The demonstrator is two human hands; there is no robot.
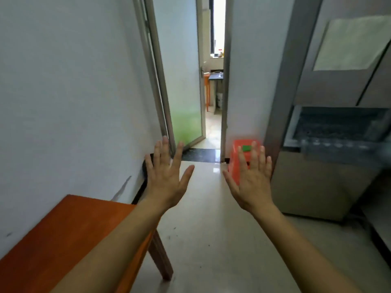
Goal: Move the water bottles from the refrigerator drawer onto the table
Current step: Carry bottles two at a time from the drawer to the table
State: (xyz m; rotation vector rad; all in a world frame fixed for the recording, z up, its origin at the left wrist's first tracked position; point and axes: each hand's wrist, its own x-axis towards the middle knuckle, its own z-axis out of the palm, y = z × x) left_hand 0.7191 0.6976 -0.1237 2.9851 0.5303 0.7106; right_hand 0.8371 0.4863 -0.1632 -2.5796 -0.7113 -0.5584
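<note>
My left hand (167,176) and my right hand (251,178) are held out in front of me over the floor, backs up, fingers straight and spread, holding nothing. The orange wooden table (63,235) stands at the lower left against the wall, under my left forearm. The refrigerator (330,127) stands at the right, with its drawer (338,132) pulled out. The drawer's inside is blurred, with pale rounded shapes along its front edge; I cannot tell whether they are water bottles.
An orange plastic stool (239,157) with a green patch on top stands by the doorway, partly behind my right hand. A glass door (182,102) stands open to another room. Pale tiled floor (203,229) lies between table and refrigerator.
</note>
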